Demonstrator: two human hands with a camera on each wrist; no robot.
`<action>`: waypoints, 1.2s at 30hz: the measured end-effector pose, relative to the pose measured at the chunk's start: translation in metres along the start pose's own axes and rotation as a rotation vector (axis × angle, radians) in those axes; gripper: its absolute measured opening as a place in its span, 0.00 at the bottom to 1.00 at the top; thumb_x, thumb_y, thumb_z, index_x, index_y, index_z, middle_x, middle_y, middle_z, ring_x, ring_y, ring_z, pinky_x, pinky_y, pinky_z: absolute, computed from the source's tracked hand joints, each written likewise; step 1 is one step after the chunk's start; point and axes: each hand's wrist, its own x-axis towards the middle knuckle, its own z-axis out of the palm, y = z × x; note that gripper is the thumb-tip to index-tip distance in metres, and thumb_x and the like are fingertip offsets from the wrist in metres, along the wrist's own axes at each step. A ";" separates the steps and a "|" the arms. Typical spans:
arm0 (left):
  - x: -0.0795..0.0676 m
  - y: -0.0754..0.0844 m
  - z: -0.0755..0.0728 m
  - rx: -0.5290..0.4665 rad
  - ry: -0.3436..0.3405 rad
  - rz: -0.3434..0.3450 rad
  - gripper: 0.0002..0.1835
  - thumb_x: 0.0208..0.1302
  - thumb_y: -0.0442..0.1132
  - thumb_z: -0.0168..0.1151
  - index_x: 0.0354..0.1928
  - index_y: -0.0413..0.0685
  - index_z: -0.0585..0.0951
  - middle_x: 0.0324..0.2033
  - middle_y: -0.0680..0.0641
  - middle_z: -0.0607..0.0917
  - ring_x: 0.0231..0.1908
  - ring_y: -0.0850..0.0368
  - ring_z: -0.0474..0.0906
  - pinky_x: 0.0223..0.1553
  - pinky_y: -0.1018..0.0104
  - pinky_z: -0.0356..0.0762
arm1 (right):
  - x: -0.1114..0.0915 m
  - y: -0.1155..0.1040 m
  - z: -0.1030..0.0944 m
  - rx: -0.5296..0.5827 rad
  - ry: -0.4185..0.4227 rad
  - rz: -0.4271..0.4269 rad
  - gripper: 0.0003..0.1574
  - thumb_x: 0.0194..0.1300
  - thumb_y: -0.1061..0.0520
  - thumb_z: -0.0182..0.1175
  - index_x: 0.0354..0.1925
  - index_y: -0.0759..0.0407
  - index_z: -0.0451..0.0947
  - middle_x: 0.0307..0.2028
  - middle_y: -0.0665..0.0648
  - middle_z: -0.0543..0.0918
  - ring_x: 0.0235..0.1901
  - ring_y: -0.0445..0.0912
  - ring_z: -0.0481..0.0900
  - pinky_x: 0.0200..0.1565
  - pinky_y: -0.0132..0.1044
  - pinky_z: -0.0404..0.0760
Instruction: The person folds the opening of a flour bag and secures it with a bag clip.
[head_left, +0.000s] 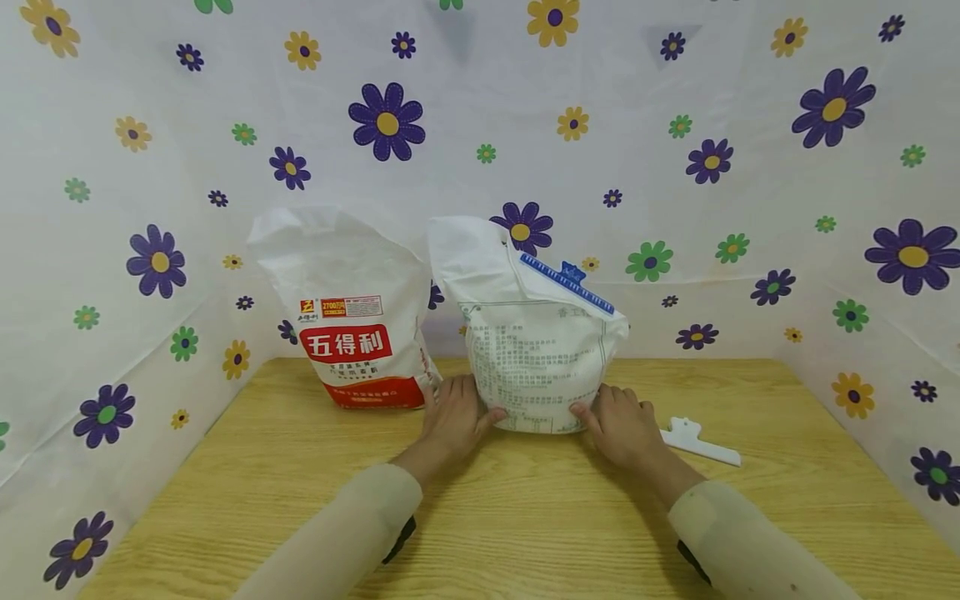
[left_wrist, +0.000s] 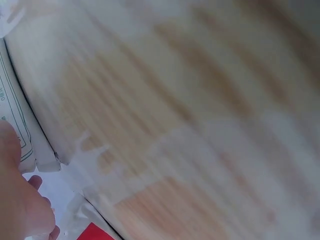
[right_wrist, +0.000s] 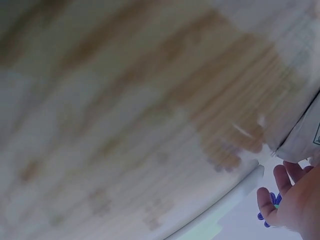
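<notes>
A white bag (head_left: 536,350) with green print stands upright on the table. Across its slanted, folded top sits a blue sealing clip (head_left: 567,283). My left hand (head_left: 452,419) holds its lower left corner, thumb on the front and fingers round the side. At the lower right corner my right hand (head_left: 624,428) holds it the same way. In the right wrist view, the fingers (right_wrist: 281,180) of that hand are spread beside the bag's bottom edge. The left wrist view shows the left thumb (left_wrist: 9,142) against the printed face (left_wrist: 7,100).
To the left stands a flour bag (head_left: 347,337) with red labels and a loose top, close by my left hand. A white sealing clip (head_left: 702,447) lies on the wooden table (head_left: 540,525), right of my right hand. A flowered cloth (head_left: 465,175) hangs behind and at both sides.
</notes>
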 end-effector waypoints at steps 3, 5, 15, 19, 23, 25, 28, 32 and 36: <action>0.001 0.003 0.000 0.014 -0.002 -0.026 0.44 0.65 0.73 0.46 0.65 0.42 0.64 0.58 0.42 0.74 0.63 0.44 0.64 0.63 0.43 0.50 | 0.001 -0.001 0.000 0.005 0.008 0.019 0.57 0.71 0.21 0.23 0.64 0.67 0.66 0.57 0.67 0.78 0.59 0.63 0.72 0.54 0.63 0.68; 0.002 0.004 0.000 0.028 0.001 -0.040 0.43 0.65 0.73 0.47 0.64 0.41 0.65 0.57 0.42 0.74 0.63 0.44 0.65 0.64 0.43 0.49 | 0.002 -0.002 0.000 0.000 0.014 0.028 0.58 0.70 0.21 0.23 0.63 0.67 0.67 0.57 0.67 0.78 0.58 0.63 0.72 0.54 0.63 0.68; 0.009 0.009 0.003 0.106 0.033 -0.078 0.42 0.66 0.72 0.47 0.63 0.41 0.67 0.55 0.42 0.76 0.59 0.45 0.66 0.66 0.41 0.48 | 0.008 -0.004 0.001 -0.038 0.009 0.063 0.58 0.71 0.22 0.21 0.63 0.68 0.68 0.57 0.68 0.78 0.58 0.62 0.72 0.54 0.64 0.69; 0.011 0.010 0.004 0.141 0.044 -0.084 0.41 0.67 0.71 0.47 0.61 0.41 0.69 0.52 0.43 0.77 0.56 0.46 0.67 0.64 0.42 0.51 | 0.010 -0.004 0.001 -0.050 0.006 0.079 0.58 0.71 0.23 0.21 0.63 0.68 0.67 0.58 0.68 0.77 0.58 0.63 0.72 0.55 0.65 0.69; 0.012 0.012 0.003 0.165 0.050 -0.089 0.40 0.67 0.71 0.46 0.59 0.41 0.70 0.50 0.44 0.77 0.54 0.48 0.67 0.61 0.44 0.53 | 0.013 -0.004 0.002 -0.058 0.007 0.096 0.58 0.71 0.23 0.21 0.64 0.69 0.67 0.59 0.69 0.76 0.60 0.63 0.71 0.56 0.66 0.68; 0.012 0.013 0.003 0.168 0.052 -0.092 0.40 0.67 0.72 0.45 0.60 0.41 0.69 0.50 0.44 0.77 0.54 0.48 0.67 0.62 0.43 0.52 | 0.013 -0.005 0.003 -0.054 0.008 0.104 0.58 0.71 0.22 0.21 0.65 0.68 0.66 0.59 0.69 0.76 0.61 0.64 0.71 0.57 0.66 0.67; 0.015 0.012 0.005 0.172 0.061 -0.094 0.41 0.67 0.72 0.45 0.60 0.41 0.70 0.51 0.44 0.77 0.55 0.47 0.68 0.64 0.42 0.52 | 0.015 -0.004 0.004 -0.043 0.012 0.114 0.58 0.71 0.23 0.22 0.65 0.67 0.66 0.59 0.68 0.76 0.60 0.64 0.70 0.57 0.66 0.67; 0.017 0.012 0.006 0.177 0.062 -0.100 0.41 0.67 0.72 0.45 0.59 0.41 0.70 0.50 0.44 0.77 0.55 0.47 0.69 0.66 0.41 0.51 | 0.018 -0.005 0.005 -0.033 0.014 0.126 0.55 0.72 0.24 0.24 0.65 0.66 0.67 0.59 0.68 0.76 0.59 0.63 0.71 0.57 0.66 0.66; 0.020 0.011 0.007 0.181 0.052 -0.106 0.39 0.67 0.72 0.46 0.58 0.42 0.70 0.46 0.45 0.75 0.52 0.47 0.68 0.62 0.43 0.53 | 0.020 -0.005 0.005 -0.028 0.013 0.143 0.54 0.73 0.25 0.23 0.66 0.66 0.66 0.60 0.68 0.75 0.61 0.64 0.70 0.57 0.66 0.66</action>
